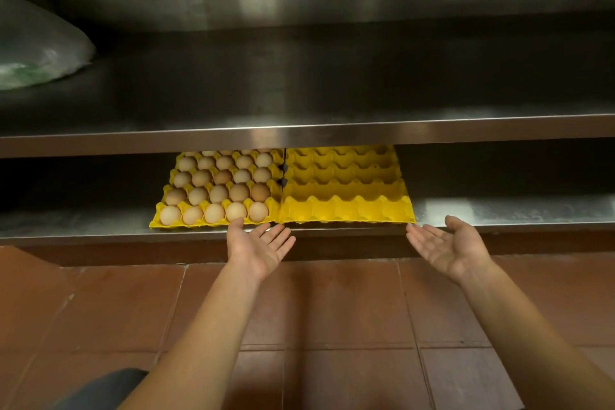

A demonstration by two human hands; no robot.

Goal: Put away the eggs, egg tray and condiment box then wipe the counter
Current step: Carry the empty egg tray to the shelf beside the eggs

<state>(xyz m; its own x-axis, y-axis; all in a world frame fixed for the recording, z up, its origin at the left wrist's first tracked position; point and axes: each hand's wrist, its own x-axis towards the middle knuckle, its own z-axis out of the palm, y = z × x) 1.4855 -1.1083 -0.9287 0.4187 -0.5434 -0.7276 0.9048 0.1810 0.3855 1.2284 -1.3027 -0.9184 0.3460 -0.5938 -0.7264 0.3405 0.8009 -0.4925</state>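
Note:
Two yellow egg trays lie side by side on the lower steel shelf (83, 226). The left tray (169, 176) is filled with several brown eggs (218, 193). The right tray (346, 206) holds nothing and looks like a stack of trays. My left hand (259, 250) is palm up with straight fingers just in front of the seam between the trays, holding nothing. My right hand (449, 246) is palm up and relaxed at the right tray's front right corner, fingertips close to it. No condiment box is in view.
An upper steel shelf (299, 133) overhangs the back of both trays. A clear plastic bag (36, 50) with something green lies on it at the far left. Red-brown floor tiles (332, 309) lie below. A dark trouser knee (100, 389) shows bottom left.

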